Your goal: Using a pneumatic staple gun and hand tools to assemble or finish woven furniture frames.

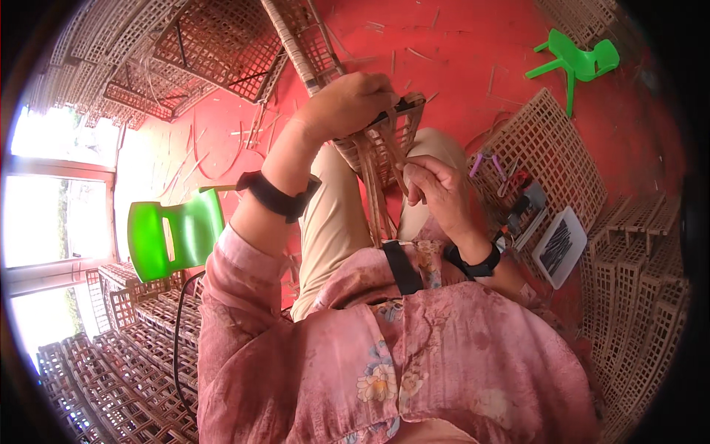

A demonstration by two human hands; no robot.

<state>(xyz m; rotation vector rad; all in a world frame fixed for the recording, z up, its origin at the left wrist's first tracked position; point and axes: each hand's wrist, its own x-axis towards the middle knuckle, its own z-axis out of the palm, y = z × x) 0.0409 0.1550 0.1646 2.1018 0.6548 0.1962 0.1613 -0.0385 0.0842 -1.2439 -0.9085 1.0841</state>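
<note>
A woven rattan frame [408, 127] with a strip-wrapped bar [291, 46] leans over my lap between my knees. My left hand [349, 105] is closed over the near end of this frame, its fingers partly hidden from view. Several flat brown rattan strips [370, 174] hang from that end down toward my waist. Just below and to the right, my right hand [438, 189] pinches one of the strips between thumb and fingers.
A woven panel [551, 148] at the right bears purple-handled scissors [477, 164] and other tools. Beside it sits a white tray [578, 231] of dark, thin pieces. Green chairs [194, 231] [588, 61] stand left and far right. Stacked woven panels [140, 340] line both sides; strip scraps litter the red floor.
</note>
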